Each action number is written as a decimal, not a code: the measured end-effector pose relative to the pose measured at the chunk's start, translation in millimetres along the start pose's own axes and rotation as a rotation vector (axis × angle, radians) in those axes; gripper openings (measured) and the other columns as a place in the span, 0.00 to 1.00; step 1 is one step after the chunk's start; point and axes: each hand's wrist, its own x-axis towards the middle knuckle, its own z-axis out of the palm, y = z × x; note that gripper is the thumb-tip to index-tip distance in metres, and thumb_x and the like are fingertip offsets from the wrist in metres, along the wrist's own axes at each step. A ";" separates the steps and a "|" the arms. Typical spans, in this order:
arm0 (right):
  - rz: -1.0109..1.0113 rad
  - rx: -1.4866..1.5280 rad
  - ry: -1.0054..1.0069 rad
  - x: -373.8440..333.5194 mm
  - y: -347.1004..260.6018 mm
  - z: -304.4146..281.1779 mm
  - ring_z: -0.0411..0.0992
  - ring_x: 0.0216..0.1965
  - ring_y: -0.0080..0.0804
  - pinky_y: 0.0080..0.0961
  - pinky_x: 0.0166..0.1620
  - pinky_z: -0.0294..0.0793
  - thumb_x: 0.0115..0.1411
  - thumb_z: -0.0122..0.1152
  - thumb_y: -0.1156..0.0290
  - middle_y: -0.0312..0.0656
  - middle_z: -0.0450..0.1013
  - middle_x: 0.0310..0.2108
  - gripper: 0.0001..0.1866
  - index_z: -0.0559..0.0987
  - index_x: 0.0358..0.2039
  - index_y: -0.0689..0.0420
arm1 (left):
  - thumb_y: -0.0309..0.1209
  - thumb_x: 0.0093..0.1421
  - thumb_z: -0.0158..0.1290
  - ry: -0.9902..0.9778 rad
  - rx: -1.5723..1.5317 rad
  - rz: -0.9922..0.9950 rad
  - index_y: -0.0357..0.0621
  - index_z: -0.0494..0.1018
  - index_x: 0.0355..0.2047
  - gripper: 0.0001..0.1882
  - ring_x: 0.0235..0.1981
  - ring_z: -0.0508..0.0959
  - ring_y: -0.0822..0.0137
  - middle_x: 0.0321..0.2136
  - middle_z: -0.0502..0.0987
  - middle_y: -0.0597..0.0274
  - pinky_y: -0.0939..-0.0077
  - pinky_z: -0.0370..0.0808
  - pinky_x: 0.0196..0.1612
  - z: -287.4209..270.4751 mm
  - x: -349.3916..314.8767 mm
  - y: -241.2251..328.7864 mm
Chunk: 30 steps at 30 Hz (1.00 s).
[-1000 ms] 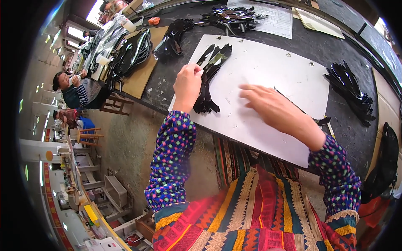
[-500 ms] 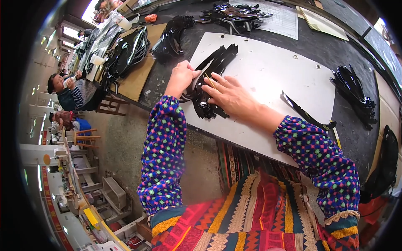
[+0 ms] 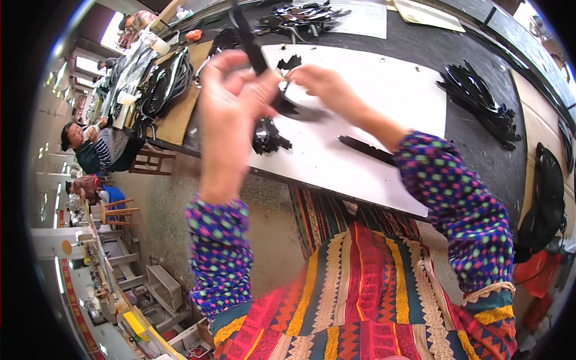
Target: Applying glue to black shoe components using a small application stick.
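Note:
My left hand (image 3: 234, 102), smeared by motion, is raised over the left part of a white board (image 3: 360, 90) and grips a glossy black strip (image 3: 251, 42). The strip's upper end points away from me; its lower end is blurred. Close beside it, my right hand (image 3: 330, 87) has thumb and fingers pinched together; what they hold is too small and blurred to name. Under my hands lies a bundle of black strips (image 3: 271, 138), partly hidden by them. A single black strip (image 3: 366, 149) rests on the board near my right sleeve.
More black strips (image 3: 477, 105) are heaped on the dark table at the right, and another pile (image 3: 300, 18) lies at the back beside paper sheets. Cardboard (image 3: 186, 111) and bundled strips (image 3: 165, 84) lie at the left. A person (image 3: 90, 144) sits beyond the table's left end.
Both hands have come up off the bundle. My left hand now holds a strip raised in the air, and my right hand has gone from lying flat to pinching. The view has shifted slightly.

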 end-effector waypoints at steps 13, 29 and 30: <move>0.221 -0.221 0.029 -137.5 -43.7 -97.4 0.74 0.37 0.20 0.19 0.41 0.75 0.62 0.62 0.77 0.38 0.77 0.35 0.13 0.78 0.47 0.64 | 0.26 0.68 0.54 -0.289 -0.418 -0.390 0.40 0.57 0.51 0.18 0.42 0.80 0.69 0.43 0.76 0.51 0.75 0.82 0.43 137.2 -85.8 -90.0; -0.107 -0.719 -0.279 -33.9 -37.3 -75.6 0.78 0.39 0.48 0.39 0.45 0.76 0.64 0.60 0.73 0.53 0.78 0.39 0.09 0.78 0.42 0.65 | 0.39 0.57 0.63 0.008 1.153 -0.157 0.38 0.78 0.45 0.21 0.44 0.80 0.51 0.43 0.79 0.47 0.60 0.76 0.46 -48.0 43.7 -129.4; -0.141 -0.693 -0.329 -22.9 -33.8 -60.3 0.78 0.40 0.49 0.40 0.45 0.76 0.63 0.60 0.74 0.54 0.78 0.40 0.09 0.77 0.43 0.64 | 0.38 0.56 0.64 0.031 1.125 -0.135 0.38 0.78 0.42 0.19 0.42 0.80 0.52 0.42 0.80 0.47 0.60 0.76 0.45 -48.3 41.3 -129.6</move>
